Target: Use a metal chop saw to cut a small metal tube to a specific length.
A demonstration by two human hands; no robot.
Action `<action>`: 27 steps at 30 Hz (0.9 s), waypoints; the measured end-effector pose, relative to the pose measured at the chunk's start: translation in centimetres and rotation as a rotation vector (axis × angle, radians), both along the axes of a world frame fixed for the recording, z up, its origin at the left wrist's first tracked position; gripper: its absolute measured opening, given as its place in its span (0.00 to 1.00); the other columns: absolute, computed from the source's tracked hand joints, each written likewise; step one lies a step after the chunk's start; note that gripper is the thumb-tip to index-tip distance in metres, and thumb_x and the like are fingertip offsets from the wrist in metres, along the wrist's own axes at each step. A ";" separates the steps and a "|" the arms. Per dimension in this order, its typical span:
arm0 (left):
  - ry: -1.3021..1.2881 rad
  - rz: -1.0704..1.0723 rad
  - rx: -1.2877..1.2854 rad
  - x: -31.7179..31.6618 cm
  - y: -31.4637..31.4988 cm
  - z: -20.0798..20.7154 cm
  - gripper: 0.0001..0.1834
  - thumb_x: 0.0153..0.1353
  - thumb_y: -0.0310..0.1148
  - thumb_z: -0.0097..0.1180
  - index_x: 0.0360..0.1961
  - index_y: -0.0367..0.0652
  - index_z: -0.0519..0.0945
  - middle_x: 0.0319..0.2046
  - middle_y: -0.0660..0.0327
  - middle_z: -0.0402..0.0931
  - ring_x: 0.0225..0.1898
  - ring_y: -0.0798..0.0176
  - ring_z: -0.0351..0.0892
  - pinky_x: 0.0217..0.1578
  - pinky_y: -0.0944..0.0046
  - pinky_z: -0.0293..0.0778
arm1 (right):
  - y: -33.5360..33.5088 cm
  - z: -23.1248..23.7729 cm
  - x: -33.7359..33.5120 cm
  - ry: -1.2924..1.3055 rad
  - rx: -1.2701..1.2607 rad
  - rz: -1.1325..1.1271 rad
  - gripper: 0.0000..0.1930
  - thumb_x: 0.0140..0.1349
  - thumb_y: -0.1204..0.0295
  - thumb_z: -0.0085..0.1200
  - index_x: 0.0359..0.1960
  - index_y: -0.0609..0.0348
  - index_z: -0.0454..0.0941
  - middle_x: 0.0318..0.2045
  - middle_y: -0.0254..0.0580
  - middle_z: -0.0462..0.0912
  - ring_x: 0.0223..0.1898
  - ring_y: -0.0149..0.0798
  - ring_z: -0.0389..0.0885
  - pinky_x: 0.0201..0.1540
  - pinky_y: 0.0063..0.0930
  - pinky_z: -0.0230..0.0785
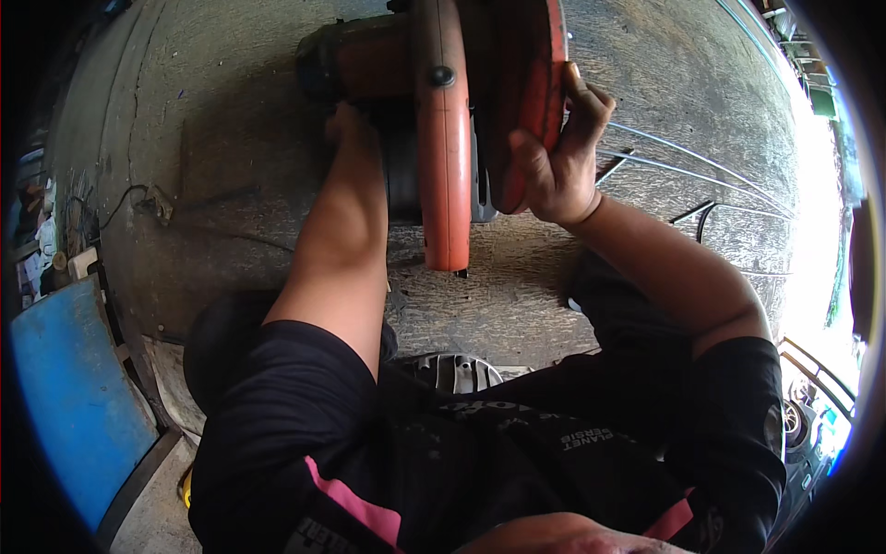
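Observation:
A red cut-off saw (445,175) stands in front of me, its curved handle toward me and its dark motor end to the left. My right hand (565,157) grips the rim of the round red blade guard (535,83), thumb on the near face and fingers around the outer edge. Under the motor housing (365,60), my left hand (351,127) reaches in beside the saw's dark base. Shadow and the machine hide its fingers, so I cannot see what they touch.
Thin metal rods (701,171) lie on the worn floor (664,55) to the right. A cable with a small fitting (157,205) lies at the left, above a blue panel (83,397). Close to my body sits a finned metal part (461,371). A wheel (792,420) shows at lower right.

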State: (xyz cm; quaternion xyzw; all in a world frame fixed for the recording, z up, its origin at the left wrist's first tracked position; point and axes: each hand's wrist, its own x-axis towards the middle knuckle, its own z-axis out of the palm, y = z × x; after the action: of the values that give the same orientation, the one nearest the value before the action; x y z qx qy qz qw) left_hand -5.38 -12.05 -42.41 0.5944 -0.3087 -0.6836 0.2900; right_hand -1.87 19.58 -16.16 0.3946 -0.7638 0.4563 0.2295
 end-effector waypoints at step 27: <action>0.018 0.003 -0.021 -0.7 0.7 -0.6 0.15 0.58 0.28 0.55 0.46 0.35 0.81 0.39 0.47 0.82 0.37 0.50 0.84 0.36 0.55 0.82 | 0.0 -1.0 0.6 -0.043 -0.028 0.008 0.41 0.62 0.59 0.58 0.66 0.73 0.50 0.56 0.58 0.60 0.56 0.50 0.58 0.60 0.46 0.56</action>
State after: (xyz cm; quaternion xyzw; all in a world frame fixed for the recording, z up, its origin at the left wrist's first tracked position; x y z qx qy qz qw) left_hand -6.05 -11.38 -43.02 0.5854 -0.3126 -0.6853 0.3001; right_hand -1.31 19.63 -17.21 0.3846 -0.7605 0.4764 0.2165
